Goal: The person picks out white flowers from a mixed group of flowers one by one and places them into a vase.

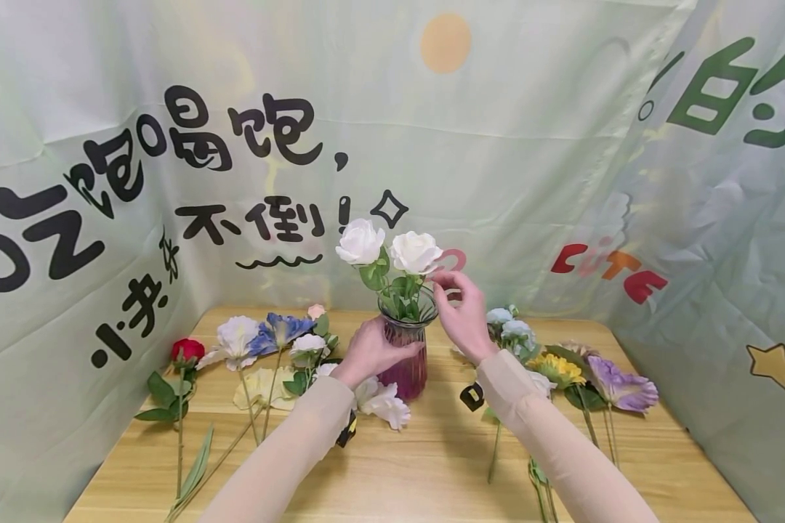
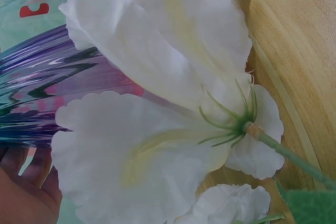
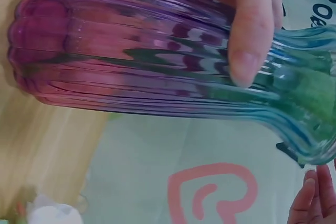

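A ribbed glass vase (image 1: 402,363), purple-pink below and blue-green toward its flared rim, stands upright on the table. Two white roses (image 1: 416,252) with green leaves rise out of it. My left hand (image 1: 371,351) grips the vase below its neck; in the right wrist view the thumb lies across the glass. Beside the rim, my right hand (image 1: 463,314) has loosely bent fingers close to the right rose. Those fingertips (image 3: 307,198) also show near the rim in the right wrist view, with nothing visible between them. A large white flower (image 2: 147,145) lies before the vase.
On the wooden table (image 1: 405,472), a red rose (image 1: 187,351), a blue flower (image 1: 280,331) and other stems lie left. To the right lie a yellow flower (image 1: 558,368), a purple flower (image 1: 621,385) and light blue blooms (image 1: 517,333). Printed cloth (image 1: 530,181) hangs around the table.
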A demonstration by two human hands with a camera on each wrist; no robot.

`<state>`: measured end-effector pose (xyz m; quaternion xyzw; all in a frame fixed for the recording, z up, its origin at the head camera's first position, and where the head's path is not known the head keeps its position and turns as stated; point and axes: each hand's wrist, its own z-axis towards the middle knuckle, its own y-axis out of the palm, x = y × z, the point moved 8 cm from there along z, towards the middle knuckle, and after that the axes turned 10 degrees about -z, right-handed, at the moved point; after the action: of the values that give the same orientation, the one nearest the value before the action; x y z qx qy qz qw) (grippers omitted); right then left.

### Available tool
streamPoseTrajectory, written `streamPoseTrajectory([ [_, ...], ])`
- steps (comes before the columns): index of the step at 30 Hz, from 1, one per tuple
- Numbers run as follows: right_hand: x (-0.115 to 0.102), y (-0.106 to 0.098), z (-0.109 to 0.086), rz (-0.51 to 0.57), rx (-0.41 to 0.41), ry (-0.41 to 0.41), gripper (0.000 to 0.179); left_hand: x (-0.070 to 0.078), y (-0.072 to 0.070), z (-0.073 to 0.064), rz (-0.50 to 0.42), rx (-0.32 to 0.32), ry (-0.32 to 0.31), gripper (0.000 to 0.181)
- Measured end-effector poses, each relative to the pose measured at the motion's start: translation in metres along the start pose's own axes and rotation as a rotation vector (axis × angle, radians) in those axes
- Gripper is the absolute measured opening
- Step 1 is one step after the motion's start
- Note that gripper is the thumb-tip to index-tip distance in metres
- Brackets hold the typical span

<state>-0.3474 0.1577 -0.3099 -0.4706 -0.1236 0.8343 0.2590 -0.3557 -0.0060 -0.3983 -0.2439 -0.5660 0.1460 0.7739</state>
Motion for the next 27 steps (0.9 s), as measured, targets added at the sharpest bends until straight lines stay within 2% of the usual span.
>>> streamPoseTrajectory([
  [4, 0.010, -0.004, -0.007, 0.003, -0.018, 0.089, 0.020, 0.000, 0.000, 0.000, -0.006, 0.001, 0.002, 0.065],
  [10, 0.005, -0.019, -0.020, -0.026, -0.043, 0.181, 0.023, 0.000, 0.001, 0.000, -0.002, 0.001, 0.014, 0.064],
  [12, 0.016, -0.021, -0.022, -0.020, -0.046, 0.198, 0.023, 0.000, 0.001, 0.000, 0.001, 0.000, 0.012, 0.064],
  [17, 0.054, -0.026, -0.026, -0.033, -0.056, 0.200, 0.024, 0.000, 0.000, -0.001, -0.003, -0.003, 0.005, 0.063],
  [27, 0.082, -0.050, -0.043, -0.103, -0.118, 0.187, 0.029, 0.000, 0.001, 0.000, -0.005, -0.008, 0.008, 0.064],
])
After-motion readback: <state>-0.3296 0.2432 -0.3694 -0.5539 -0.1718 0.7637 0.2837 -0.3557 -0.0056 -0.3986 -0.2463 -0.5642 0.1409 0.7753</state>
